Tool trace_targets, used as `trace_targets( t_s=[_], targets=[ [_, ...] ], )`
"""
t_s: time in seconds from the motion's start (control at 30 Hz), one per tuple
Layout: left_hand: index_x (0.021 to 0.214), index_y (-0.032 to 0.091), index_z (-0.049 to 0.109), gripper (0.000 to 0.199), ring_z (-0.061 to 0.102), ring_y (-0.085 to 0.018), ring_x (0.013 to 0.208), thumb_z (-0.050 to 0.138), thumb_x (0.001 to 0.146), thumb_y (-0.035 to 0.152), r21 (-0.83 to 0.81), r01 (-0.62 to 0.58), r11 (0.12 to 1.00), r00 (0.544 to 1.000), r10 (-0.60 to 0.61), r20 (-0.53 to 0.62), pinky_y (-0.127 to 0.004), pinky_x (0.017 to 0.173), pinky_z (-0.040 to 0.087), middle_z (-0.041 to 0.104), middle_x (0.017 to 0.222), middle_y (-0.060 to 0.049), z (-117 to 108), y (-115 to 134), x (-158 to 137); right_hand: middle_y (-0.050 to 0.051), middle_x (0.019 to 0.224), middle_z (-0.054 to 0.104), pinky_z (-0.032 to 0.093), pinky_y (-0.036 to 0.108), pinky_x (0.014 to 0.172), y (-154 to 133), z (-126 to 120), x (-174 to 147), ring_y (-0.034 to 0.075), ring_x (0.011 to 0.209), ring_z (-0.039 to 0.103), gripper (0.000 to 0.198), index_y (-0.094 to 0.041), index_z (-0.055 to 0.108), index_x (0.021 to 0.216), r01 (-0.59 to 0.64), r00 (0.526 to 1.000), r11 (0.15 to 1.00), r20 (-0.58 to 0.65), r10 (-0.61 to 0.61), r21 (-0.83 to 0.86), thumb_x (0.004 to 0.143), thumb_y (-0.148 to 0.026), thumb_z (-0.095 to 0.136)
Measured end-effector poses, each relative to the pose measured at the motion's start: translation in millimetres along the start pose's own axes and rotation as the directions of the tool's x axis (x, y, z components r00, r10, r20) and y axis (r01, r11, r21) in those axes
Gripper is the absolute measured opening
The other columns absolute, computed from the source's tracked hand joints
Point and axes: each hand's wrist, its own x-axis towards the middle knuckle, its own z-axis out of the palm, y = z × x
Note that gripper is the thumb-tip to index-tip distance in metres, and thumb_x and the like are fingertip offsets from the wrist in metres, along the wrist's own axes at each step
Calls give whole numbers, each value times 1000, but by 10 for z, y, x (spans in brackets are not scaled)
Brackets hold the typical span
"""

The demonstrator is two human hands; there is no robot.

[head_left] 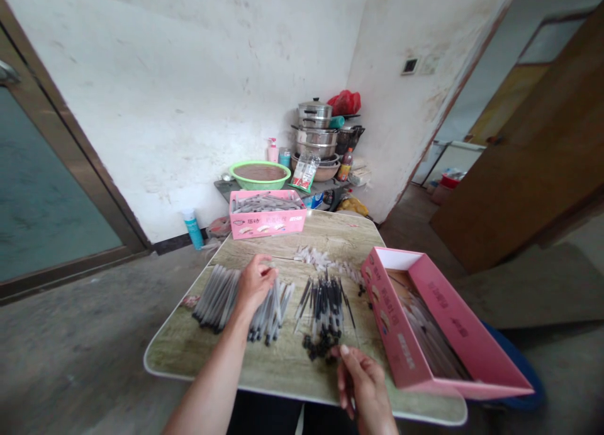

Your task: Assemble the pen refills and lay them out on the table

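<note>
Right hand at black pen plugs, can't tell if pinching one; left hand over clear pen barrels, loosely curled, hold unclear.

Left hand, one: showing bare, narrowing into wrist. Left forearm, one: showing bare from wrist to lower edge of view, widening toward elbow end. Right hand, one: showing bare, short stretch of wrist appearing below. Trousers, one pair: covering both thighs, appearing plain black or very dark; fabric detail blurring into shadow.
</note>
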Motion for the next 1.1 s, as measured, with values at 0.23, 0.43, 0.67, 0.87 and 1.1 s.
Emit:
trace_targets(
  t_s=[0.23, 0.43, 0.67, 0.87, 1.1],
  targets=[
    [100, 21, 69, 26, 65, -20, 86, 52, 79, 20, 650, -57, 758, 998, 70, 5, -27, 77, 44, 72, 94, -7, -302, -174, 97, -8, 43, 48, 20, 14, 25, 9, -157, 61, 5, 26, 38, 46, -14, 59, 79, 14, 999, 1000, -41, -14, -4, 73, -59, 63],
    [104, 20, 68, 28, 62, -21, 83, 52, 80, 20, 783, -91, 616, 992, 124, 18, -28, 75, 43, 67, 94, -8, -171, -275, 11, -7, 39, 43, 21, 16, 28, -1, -236, 105, 6, 27, 38, 46, -17, 48, 55, 113, 986, 972, -94, -135, -207, 79, -56, 56],
    [106, 19, 66, 29, 60, -22, 87, 55, 79, 21, 779, -122, 616, 987, 161, 27, -28, 79, 43, 63, 97, -8, -158, -240, 0, 13, 74, 72, 48, 29, 59, -114, -364, 369, 25, 68, 69, 31, -14, 69, 91, 64, 895, 249, -55, -443, -966, 92, -28, 41],
    [107, 18, 66, 31, 61, -22, 88, 56, 79, 20, 691, -165, 703, 977, 213, 16, -28, 79, 44, 63, 99, -8, -66, -101, -24, 18, 70, 71, 48, 30, 57, -170, -207, 520, 27, 66, 70, 27, -11, 67, 75, -41, 930, -20, -31, -365, -999, 88, -10, 44],
    [99, 20, 70, 26, 63, -20, 82, 59, 76, 18, 319, -183, 930, 983, 166, 80, -30, 79, 45, 69, 92, -8, 323, 0, -144, 18, 72, 72, 46, 29, 53, -270, -188, 562, 28, 68, 71, 25, -10, 65, 80, -62, 929, -45, -41, -368, -997, 87, -10, 41]
  ],
)
